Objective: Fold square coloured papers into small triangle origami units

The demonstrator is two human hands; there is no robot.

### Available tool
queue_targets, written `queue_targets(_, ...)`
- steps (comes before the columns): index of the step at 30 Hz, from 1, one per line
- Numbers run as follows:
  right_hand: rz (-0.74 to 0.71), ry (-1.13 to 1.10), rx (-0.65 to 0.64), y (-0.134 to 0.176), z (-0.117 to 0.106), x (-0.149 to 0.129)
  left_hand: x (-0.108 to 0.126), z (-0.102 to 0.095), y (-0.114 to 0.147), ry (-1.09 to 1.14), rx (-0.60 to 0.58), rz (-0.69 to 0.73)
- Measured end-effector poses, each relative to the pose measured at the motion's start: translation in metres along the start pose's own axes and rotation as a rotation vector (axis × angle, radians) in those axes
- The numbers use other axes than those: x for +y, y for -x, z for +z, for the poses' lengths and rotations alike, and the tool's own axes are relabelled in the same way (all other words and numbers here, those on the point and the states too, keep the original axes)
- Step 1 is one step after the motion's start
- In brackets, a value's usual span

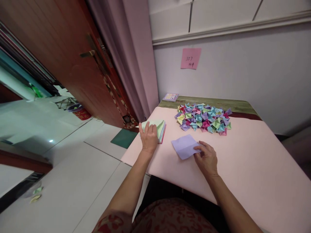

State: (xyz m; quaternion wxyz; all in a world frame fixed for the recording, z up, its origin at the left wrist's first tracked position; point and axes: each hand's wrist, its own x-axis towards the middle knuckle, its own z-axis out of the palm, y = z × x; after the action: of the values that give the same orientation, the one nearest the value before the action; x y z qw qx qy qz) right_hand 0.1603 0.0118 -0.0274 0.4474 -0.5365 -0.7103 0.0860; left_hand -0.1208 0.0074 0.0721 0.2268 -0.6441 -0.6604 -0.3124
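Note:
My left hand (149, 137) lies over a stack of coloured paper (161, 132) at the table's left edge. Its fingers are spread across the pale green top sheet (159, 124), which bulges up on the right; the thumb is hidden. In my right hand (206, 158), the right corner of a square sheet of purple paper (184, 147) is pinched between thumb and fingers. A crease runs across this sheet, and it is held low over the table. Beyond it lies a heap of small folded paper pieces (204, 118) in many colours.
The table (262, 168) has a pale pink cover, with a green wood-look strip at the back. A small stack of printed cards (170, 97) sits at the far left corner. A pink note (190, 58) hangs on the wall. A wooden door (73, 58) and curtain (136, 48) stand left.

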Motion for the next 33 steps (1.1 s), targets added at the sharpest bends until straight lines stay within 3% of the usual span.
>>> queue_targets(4, 0.0, 0.05, -0.047, 0.0, 0.0, 0.001, 0.003, 0.009, 0.016, -0.021, -0.105, 0.001)
queue_targets(7, -0.017, 0.063, -0.034, 0.0, 0.0, -0.001, 0.01, 0.01, 0.025, 0.022, -0.086, 0.009)
queue_targets(9, -0.036, 0.073, 0.002, 0.0, 0.0, -0.003, 0.02, 0.007, 0.033, 0.122, -0.08, 0.087)
queue_targets(12, -0.083, 0.106, 0.042, 0.001, -0.001, -0.006, 0.04, 0.006, 0.05, 0.401, -0.291, 0.378)
queue_targets(14, -0.117, 0.119, 0.033, 0.001, -0.002, -0.009, 0.053, 0.01, 0.061, 0.488, -0.41, 0.431)
queue_targets(19, -0.134, 0.014, -0.026, 0.0, -0.01, -0.019, 0.067, 0.03, 0.073, 0.577, -0.425, 0.147)
queue_targets(26, 0.311, -0.061, -0.005, -0.005, -0.01, -0.013, 0.068, 0.048, 0.069, 0.592, -0.385, -0.133)
queue_targets(30, 0.234, 0.063, 0.031, -0.006, -0.004, -0.008, 0.078, 0.05, 0.074, 0.497, -0.315, -0.219)
queue_targets(33, 0.228, 0.128, -0.025, -0.01, -0.004, -0.012, 0.081, 0.05, 0.077, 0.489, -0.289, -0.212)
